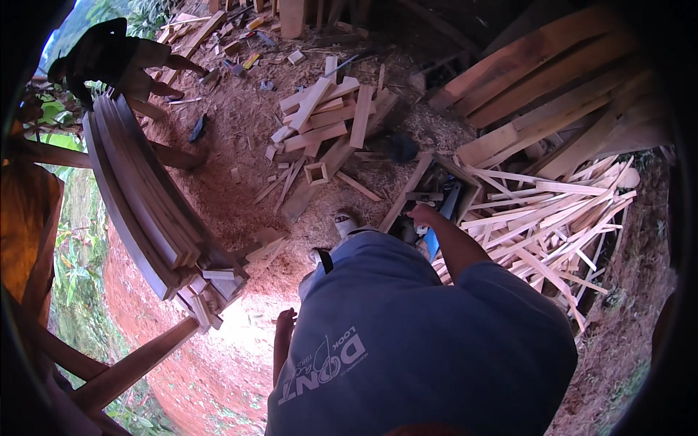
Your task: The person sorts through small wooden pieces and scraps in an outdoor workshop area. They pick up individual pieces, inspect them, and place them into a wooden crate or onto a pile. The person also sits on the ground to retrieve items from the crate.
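My right arm reaches down to a wooden box [404, 195] on the ground, beside my leg. At its near end my right hand [420, 214] has its fingers curled in; whatever they grip is too small and dark to make out. Dark tools lie in the box, along with a long blue-grey blade [451, 199] that looks like a handsaw's. Just below the hand shows a blue strip [432, 243], partly covered by my forearm. My left hand [286, 318] hangs low at my side, loosely bent, with no object visible in it.
Cut wood blocks [320, 116] are heaped ahead. Thin offcut strips [545, 218] pile up at the right, below large planks [538, 65]. Long boards [138, 196] are stacked at the left, near another person [109, 62]. Shavings cover the reddish ground [218, 196].
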Motion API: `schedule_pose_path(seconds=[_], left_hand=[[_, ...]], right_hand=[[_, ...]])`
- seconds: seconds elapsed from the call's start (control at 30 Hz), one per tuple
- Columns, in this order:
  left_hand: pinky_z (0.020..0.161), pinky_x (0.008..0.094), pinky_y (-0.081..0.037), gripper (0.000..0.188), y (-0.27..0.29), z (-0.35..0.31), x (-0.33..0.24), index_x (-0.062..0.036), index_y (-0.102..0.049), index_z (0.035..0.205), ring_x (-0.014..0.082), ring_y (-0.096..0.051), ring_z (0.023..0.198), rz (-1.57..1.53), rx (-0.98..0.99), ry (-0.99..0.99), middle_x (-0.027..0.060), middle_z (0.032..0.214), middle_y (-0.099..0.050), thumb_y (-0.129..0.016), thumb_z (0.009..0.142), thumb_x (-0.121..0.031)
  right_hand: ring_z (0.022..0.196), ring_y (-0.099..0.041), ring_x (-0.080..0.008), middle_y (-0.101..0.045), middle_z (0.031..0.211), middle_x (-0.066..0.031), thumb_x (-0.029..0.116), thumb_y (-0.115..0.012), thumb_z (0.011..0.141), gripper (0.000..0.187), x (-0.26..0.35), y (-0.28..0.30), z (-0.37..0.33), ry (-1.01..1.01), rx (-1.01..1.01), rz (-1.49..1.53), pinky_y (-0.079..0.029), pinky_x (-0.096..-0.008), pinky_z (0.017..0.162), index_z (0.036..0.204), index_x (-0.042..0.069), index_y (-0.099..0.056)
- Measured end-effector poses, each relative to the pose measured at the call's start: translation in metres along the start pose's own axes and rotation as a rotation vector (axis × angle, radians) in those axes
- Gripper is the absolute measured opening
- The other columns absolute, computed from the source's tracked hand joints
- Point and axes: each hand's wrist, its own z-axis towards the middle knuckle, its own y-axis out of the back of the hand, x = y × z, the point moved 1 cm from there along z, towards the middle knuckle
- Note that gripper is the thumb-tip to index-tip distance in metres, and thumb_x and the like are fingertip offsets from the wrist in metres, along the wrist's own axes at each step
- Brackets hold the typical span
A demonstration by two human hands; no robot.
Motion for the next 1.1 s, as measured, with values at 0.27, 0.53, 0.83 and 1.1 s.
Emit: schedule_pose_path(seconds=[0.27,0.53,0.83,1.1], left_hand=[[0.067,0.0349,-0.050,0.049,-0.002,-0.011,-0.008,0.0061,-0.061,0.123,0.0227,-0.068,0.084,0.108,0.011,-0.045,0.0137,0.105,-0.071,-0.056,0.098,-0.035],[0.074,0.0378,-0.053,0.047,-0.004,-0.020,-0.028,0.0074,-0.061,0.123,0.0250,-0.070,0.089,0.170,-0.012,-0.060,0.0173,0.110,-0.071,-0.053,0.100,-0.033],[0.082,0.0408,-0.052,0.048,-0.002,-0.014,-0.054,0.0070,-0.060,0.124,0.0277,-0.069,0.098,0.231,0.024,-0.084,0.0186,0.117,-0.069,-0.051,0.101,-0.034],[0.082,0.0416,-0.051,0.049,0.010,-0.015,-0.075,0.0043,-0.059,0.126,0.0277,-0.068,0.101,0.281,0.037,-0.075,0.0173,0.119,-0.068,-0.051,0.100,-0.036]], right_hand=[[0.055,-0.063,-0.0218,-0.066,0.067,-0.0107,0.043,-0.065,0.095,0.045,-0.026,-0.008,0.002,-0.100,-0.019,0.089,-0.050,-0.0395,0.048,0.078,0.001,-0.068],[0.059,-0.066,-0.0237,-0.069,0.071,-0.0120,0.043,-0.065,0.094,0.045,-0.025,-0.011,0.021,-0.002,0.009,0.061,-0.052,-0.0411,0.050,0.087,-0.001,-0.071],[0.063,-0.070,-0.0246,-0.071,0.073,-0.0128,0.042,-0.062,0.095,0.045,-0.013,-0.011,0.022,-0.008,-0.024,0.128,-0.055,-0.0411,0.054,0.086,-0.001,-0.072],[0.051,-0.063,-0.0283,-0.062,0.056,-0.0140,0.045,-0.064,0.094,0.055,-0.019,-0.022,0.001,0.000,-0.101,0.222,-0.051,-0.0423,0.052,0.065,-0.002,-0.066]])
